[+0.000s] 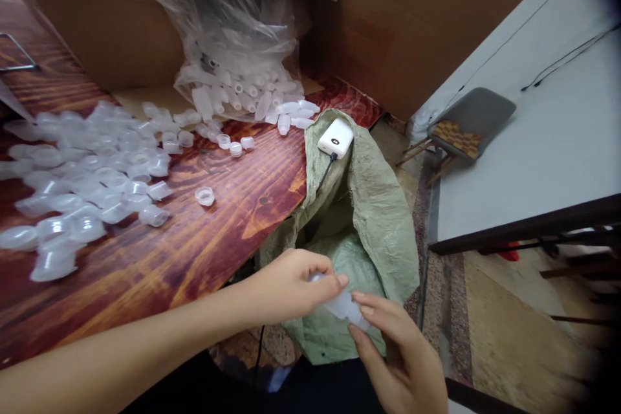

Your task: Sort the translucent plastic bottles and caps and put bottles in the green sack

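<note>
My left hand is closed around one end of a small translucent plastic bottle, above the mouth of a green woven sack. My right hand pinches a translucent plastic cap at the bottle's other end. Cap and bottle touch; whether they are joined, I cannot tell. On the table's left lies a heap of similar clear caps. One loose cap sits apart from it. Farther back, several narrow white plastic tubes spill from a clear plastic bag.
A wood-patterned table ends just left of the sack. At its back stands a large cardboard box. A white power bank with a black cable rests on the sack's rim. A grey chair is by the white wall.
</note>
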`<state>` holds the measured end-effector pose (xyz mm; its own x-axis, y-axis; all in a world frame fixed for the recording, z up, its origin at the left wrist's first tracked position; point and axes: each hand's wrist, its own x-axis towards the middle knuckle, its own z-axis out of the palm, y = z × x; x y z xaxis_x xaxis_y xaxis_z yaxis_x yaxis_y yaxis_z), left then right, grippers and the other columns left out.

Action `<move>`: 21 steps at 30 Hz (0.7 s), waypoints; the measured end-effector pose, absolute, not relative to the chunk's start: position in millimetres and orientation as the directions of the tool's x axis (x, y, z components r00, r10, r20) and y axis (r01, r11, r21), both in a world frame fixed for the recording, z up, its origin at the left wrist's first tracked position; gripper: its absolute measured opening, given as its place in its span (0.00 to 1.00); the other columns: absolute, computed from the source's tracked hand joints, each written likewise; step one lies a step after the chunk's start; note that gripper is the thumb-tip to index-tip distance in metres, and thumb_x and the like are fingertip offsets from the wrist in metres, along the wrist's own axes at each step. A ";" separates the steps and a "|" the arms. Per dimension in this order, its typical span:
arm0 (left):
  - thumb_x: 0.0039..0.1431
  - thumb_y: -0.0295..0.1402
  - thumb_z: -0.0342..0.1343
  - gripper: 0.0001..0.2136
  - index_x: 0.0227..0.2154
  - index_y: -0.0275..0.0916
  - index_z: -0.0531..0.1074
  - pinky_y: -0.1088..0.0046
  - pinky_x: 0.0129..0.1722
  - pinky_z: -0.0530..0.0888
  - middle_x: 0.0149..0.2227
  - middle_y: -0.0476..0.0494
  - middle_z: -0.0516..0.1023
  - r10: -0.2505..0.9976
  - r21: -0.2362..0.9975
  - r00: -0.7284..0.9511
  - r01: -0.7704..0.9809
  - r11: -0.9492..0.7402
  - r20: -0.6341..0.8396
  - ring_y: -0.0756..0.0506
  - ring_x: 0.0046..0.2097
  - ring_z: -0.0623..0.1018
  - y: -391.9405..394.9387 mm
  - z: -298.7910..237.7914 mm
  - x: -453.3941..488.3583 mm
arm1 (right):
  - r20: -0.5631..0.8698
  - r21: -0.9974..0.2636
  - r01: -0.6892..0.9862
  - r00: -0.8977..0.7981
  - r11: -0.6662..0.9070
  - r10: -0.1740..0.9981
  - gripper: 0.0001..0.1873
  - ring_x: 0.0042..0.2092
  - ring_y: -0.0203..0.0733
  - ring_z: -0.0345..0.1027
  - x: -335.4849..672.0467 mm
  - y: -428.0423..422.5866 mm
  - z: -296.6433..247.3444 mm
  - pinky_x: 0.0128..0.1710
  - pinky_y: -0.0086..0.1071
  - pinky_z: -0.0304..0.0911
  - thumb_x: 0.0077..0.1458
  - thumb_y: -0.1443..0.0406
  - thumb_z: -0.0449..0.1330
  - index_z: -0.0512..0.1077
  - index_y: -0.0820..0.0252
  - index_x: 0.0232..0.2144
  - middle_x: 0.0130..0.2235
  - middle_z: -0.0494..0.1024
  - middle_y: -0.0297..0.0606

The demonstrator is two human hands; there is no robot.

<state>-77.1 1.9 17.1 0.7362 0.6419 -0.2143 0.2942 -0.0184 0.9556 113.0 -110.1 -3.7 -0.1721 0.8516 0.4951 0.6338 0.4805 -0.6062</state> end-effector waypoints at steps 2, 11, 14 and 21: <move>0.62 0.47 0.49 0.19 0.23 0.36 0.67 0.76 0.26 0.59 0.21 0.54 0.61 0.647 0.958 0.733 0.285 -0.013 -0.209 0.52 0.26 0.62 1.6 17.9 -77.6 | 0.509 -0.551 0.688 -0.171 0.472 0.844 0.22 0.50 0.39 0.71 111.5 -112.0 -3.2 0.50 0.30 0.69 0.55 0.75 0.60 0.66 0.55 0.51 0.47 0.76 0.41; 0.62 0.41 0.50 0.17 0.22 0.36 0.66 0.77 0.24 0.57 0.21 0.55 0.60 0.677 0.978 0.733 0.187 -0.096 -0.074 0.53 0.26 0.61 -0.4 26.7 -79.7 | 0.234 -0.694 0.695 -0.032 0.190 0.972 0.22 0.20 0.32 0.66 98.8 -104.8 10.7 0.20 0.23 0.60 0.67 0.55 0.46 0.67 0.58 0.25 0.18 0.69 0.29; 0.62 0.39 0.50 0.17 0.20 0.36 0.64 0.78 0.23 0.56 0.20 0.56 0.58 0.691 0.970 0.720 0.205 -0.134 -0.057 0.54 0.25 0.60 0.9 25.3 -79.0 | 0.299 -0.653 0.716 -0.056 0.247 0.953 0.27 0.19 0.32 0.64 102.6 -104.3 14.1 0.19 0.24 0.58 0.69 0.54 0.39 0.71 0.58 0.29 0.18 0.68 0.30; 0.56 0.33 0.50 0.16 0.15 0.36 0.56 0.77 0.21 0.52 0.17 0.56 0.52 0.726 0.951 0.685 0.261 -0.169 -0.059 0.55 0.22 0.56 -2.0 23.0 -75.5 | 0.342 -0.347 0.768 -0.431 0.539 0.835 0.25 0.28 0.41 0.70 132.4 -108.1 -7.1 0.28 0.33 0.65 0.67 0.53 0.44 0.59 0.54 0.61 0.28 0.75 0.36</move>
